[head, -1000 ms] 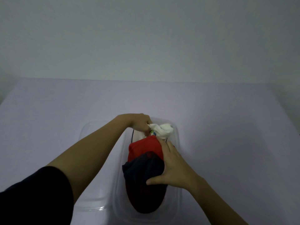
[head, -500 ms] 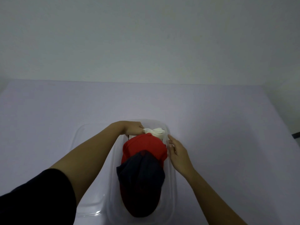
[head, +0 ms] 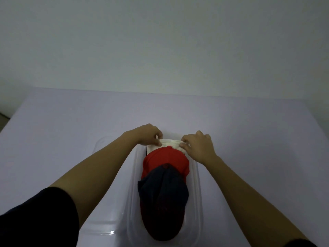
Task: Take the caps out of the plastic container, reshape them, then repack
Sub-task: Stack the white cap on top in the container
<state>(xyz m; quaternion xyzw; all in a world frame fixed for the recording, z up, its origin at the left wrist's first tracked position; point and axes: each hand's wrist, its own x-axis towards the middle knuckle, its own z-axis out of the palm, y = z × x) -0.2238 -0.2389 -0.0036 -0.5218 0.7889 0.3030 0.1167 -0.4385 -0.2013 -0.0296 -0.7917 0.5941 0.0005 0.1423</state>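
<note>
A clear plastic container (head: 197, 191) stands on the table close in front of me. Stacked in it are a dark navy cap (head: 162, 202) nearest me, a red cap (head: 165, 162) behind it, and a white cap (head: 169, 144) at the far end. My left hand (head: 148, 134) pinches the left side of the white cap. My right hand (head: 197, 146) grips its right side. Both hands sit at the far end of the container, with the white cap stretched between them.
The container's clear lid (head: 106, 223) lies on the table against its left side, partly under my left forearm. The pale lilac table top (head: 249, 139) stretches away to a plain light wall.
My right hand left the navy and red caps, moved to the far end and took hold of the white cap's right side. The white cap went from bunched to spread between both hands.
</note>
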